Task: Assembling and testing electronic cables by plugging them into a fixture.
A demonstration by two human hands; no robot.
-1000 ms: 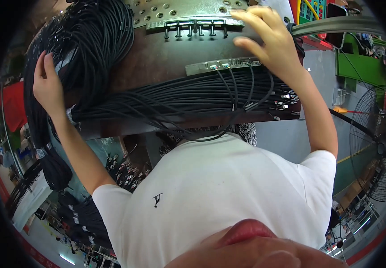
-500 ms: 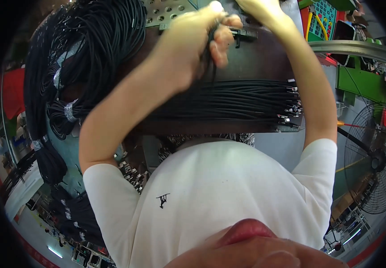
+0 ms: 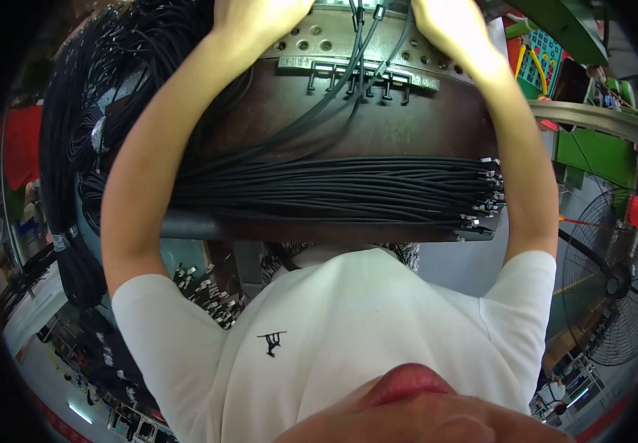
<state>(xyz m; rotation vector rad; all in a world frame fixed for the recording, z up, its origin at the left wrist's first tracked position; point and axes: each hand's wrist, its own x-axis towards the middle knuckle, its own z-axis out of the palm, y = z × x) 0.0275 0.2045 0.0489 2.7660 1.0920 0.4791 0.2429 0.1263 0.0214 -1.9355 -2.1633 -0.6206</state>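
Observation:
At the top edge, left of a perforated metal plate (image 3: 315,43), is my left hand (image 3: 263,21). My right hand (image 3: 452,26) is at the plate's right side, beside a thin dark cable (image 3: 406,37). The fingers of both hands are cut off by the frame edge or turned away, so their grip is hidden. Several black cables (image 3: 297,129) run between the hands from the plate, over a strip with black pegs (image 3: 389,77), down to the left. Below lies a row of black cables (image 3: 333,190), with metal connectors (image 3: 490,184) at its right end.
Thick coils of black cable (image 3: 164,44) are heaped on the left, some bound with clear wrap. A metal rail (image 3: 599,114) and a caged fan (image 3: 614,284) stand on the right. More connector ends (image 3: 212,299) show below the bench edge (image 3: 319,229).
My left hand, earlier closed round black cables over the bench's middle, has moved up and left. Those cables now lie across the peg strip. My right hand stays near the top right.

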